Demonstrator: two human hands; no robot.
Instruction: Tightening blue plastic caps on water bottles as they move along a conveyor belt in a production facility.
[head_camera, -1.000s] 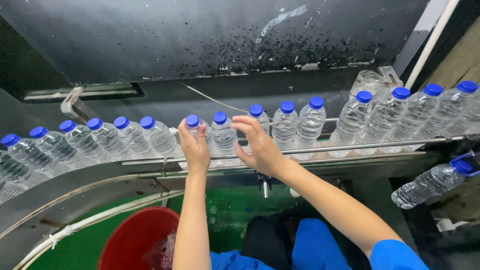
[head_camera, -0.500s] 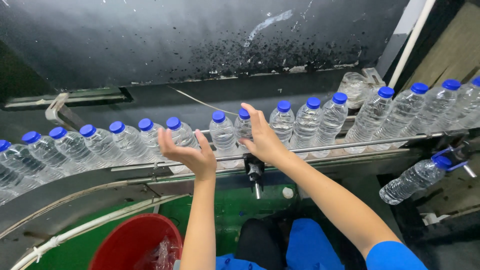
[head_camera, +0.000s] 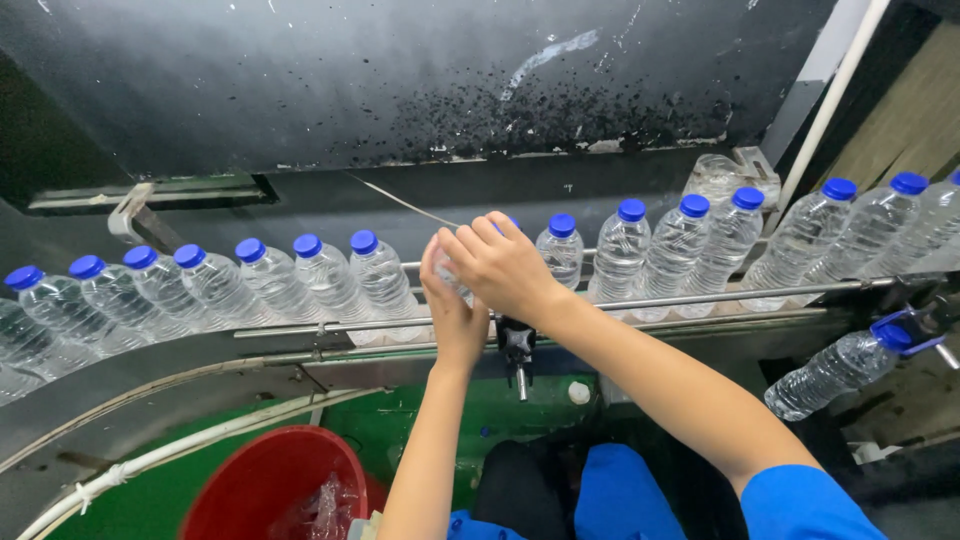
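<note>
- Head view: a curved grey metal conveyor rail (head_camera: 620, 300) carries a single-file row of clear plastic water bottles with blue screw caps (head_camera: 300, 275); this rail serves as the landmark for all positions below.
- Left hand (head_camera: 450, 315): raised above the rail at its middle, palm turned toward the right, fingers wrapped about the near side of one clear plastic bottle (head_camera: 447, 272) standing in the row.
- Right hand (head_camera: 500, 265): directly above the rail, just right of the left hand, fingers curled over the top of that same bottle. The cap is hidden beneath them; both hands are grasping this one bottle.
- The held bottle stands on the conveyor behind the rail, between the bottles left of it and the bottles right of it (head_camera: 620, 250).
- A black clamp bracket (head_camera: 517, 345) hangs from the rail directly below the hands.
- A red round plastic bucket (head_camera: 265, 480) sits well below the rail, toward its left portion, with crumpled clear film inside.
- A single clear bottle with a blue cap (head_camera: 840, 365) lies tilted below the right end of the rail.
- A dark speckled panel (head_camera: 400, 80) rises behind the rail.
</note>
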